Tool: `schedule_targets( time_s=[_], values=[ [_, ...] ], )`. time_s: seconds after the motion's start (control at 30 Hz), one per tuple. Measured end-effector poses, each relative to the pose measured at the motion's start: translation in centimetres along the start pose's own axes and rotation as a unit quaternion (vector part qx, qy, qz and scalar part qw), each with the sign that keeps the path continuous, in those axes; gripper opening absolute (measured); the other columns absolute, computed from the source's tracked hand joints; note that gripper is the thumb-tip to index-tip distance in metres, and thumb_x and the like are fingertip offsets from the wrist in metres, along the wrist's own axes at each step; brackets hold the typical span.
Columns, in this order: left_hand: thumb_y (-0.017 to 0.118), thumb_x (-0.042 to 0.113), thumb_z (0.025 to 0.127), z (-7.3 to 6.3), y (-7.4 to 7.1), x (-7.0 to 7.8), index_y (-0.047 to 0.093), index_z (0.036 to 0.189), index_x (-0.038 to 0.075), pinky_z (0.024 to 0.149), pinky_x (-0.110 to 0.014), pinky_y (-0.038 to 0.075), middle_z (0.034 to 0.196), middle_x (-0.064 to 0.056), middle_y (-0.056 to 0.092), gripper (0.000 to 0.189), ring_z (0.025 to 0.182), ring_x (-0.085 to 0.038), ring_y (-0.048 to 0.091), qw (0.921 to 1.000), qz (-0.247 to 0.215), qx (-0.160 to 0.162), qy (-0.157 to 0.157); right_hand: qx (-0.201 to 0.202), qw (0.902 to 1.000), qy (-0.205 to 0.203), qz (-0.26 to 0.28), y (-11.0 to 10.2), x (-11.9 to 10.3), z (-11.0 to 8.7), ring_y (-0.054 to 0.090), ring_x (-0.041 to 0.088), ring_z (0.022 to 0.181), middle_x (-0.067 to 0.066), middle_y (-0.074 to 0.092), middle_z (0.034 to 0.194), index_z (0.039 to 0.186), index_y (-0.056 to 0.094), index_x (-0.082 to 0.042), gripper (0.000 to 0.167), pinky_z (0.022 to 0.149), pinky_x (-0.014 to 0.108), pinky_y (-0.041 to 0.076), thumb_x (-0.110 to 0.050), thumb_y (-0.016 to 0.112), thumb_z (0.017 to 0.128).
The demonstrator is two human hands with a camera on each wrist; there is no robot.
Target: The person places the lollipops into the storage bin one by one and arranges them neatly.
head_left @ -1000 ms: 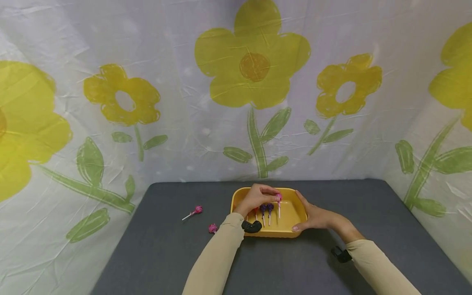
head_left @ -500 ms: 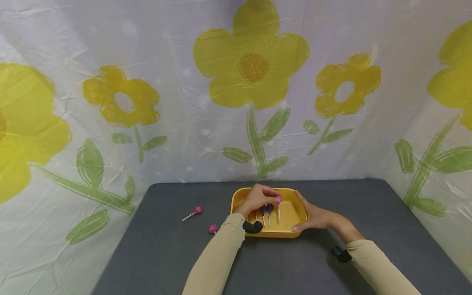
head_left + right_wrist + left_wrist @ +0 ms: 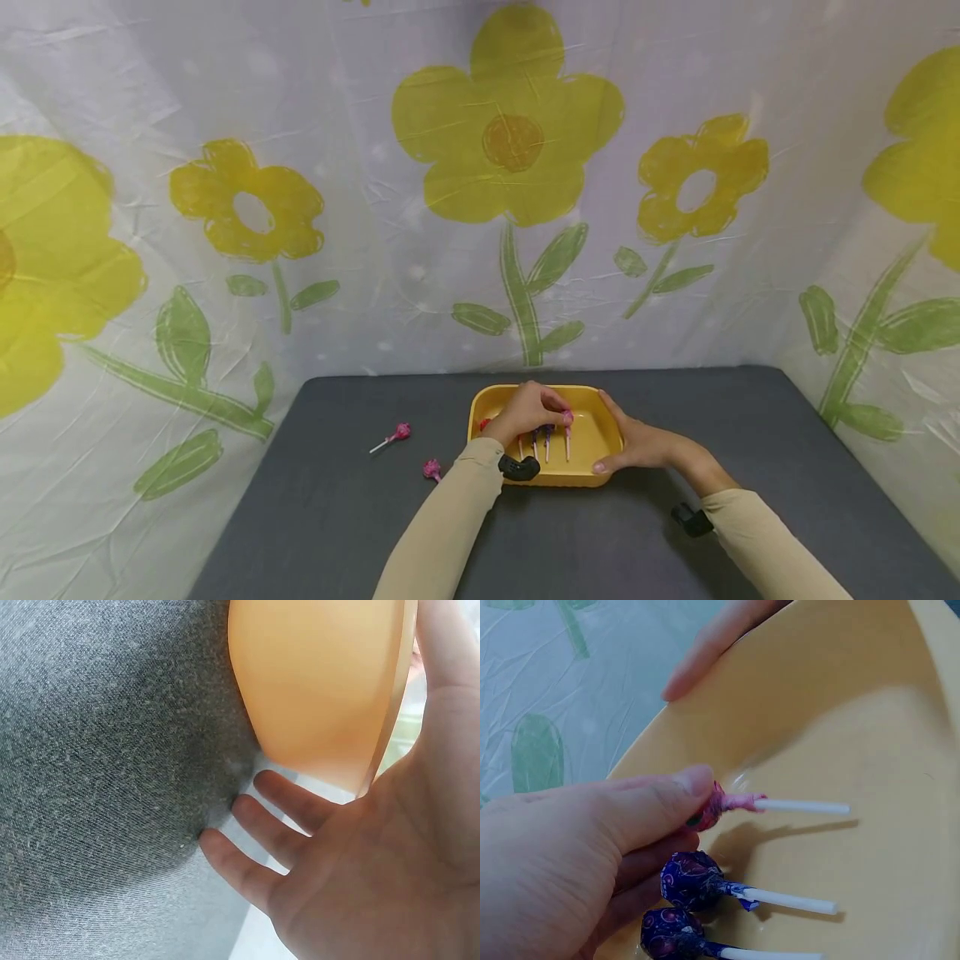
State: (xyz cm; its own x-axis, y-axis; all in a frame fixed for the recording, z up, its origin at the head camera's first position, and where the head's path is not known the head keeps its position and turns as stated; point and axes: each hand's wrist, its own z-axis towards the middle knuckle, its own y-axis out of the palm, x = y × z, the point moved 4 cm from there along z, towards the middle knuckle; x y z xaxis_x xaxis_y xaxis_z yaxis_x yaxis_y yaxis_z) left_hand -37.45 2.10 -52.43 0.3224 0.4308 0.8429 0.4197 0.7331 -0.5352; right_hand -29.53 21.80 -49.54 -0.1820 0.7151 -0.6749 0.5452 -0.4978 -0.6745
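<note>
My left hand reaches over the yellow tray. Its thumb and fingers pinch the wrapped head of a pink lollipop, whose white stick points toward the tray's near side. Beside it in the left wrist view lie two purple-wrapped lollipops, roughly parallel to it. Part of a red lollipop shows left of my left wrist; others in the tray are partly hidden. At the tray's right end rests my right hand, thumb at the front corner, forefinger along the back one, the remaining fingers fairly straight and spread beside the wall.
Two more pink lollipops lie on the dark grey table left of the tray: one lollipop farther back, another lollipop close to my left sleeve. A flower-patterned cloth hangs behind and at both sides of the table.
My left hand has shifted slightly with the pink lollipop, uncovering a red lollipop at the tray's left. My right hand stays at the tray's right end. The head view has tilted a little.
</note>
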Motion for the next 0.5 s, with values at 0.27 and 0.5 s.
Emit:
schedule_targets(
  time_s=[0.27,0.5],
  values=[
    [0.081,0.025,0.082,-0.1,0.12,0.27,0.08,0.099,0.011,0.07,-0.017,0.055,0.087,0.003,0.079,0.021,0.071,-0.001,0.066,0.9995,0.031,-0.002,-0.008,0.001,1.0,-0.003,-0.004,0.03,0.08,0.06,0.026,0.051,0.146,0.032,0.005,0.163,0.157,-0.018,-0.008,0.134,0.114,0.064,0.029,-0.053,0.08,0.077],
    [0.081,0.023,0.083,-0.17,0.18,0.53,0.08,0.099,0.012,0.07,-0.018,0.055,0.088,0.002,0.078,0.02,0.071,-0.002,0.065,0.9988,0.043,-0.006,-0.022,0.002,1.0,-0.007,-0.003,0.0,0.07,0.05,0.025,0.051,0.147,0.032,0.003,0.163,0.157,-0.018,-0.008,0.134,0.115,0.065,0.028,-0.054,0.079,0.077]
  ],
)
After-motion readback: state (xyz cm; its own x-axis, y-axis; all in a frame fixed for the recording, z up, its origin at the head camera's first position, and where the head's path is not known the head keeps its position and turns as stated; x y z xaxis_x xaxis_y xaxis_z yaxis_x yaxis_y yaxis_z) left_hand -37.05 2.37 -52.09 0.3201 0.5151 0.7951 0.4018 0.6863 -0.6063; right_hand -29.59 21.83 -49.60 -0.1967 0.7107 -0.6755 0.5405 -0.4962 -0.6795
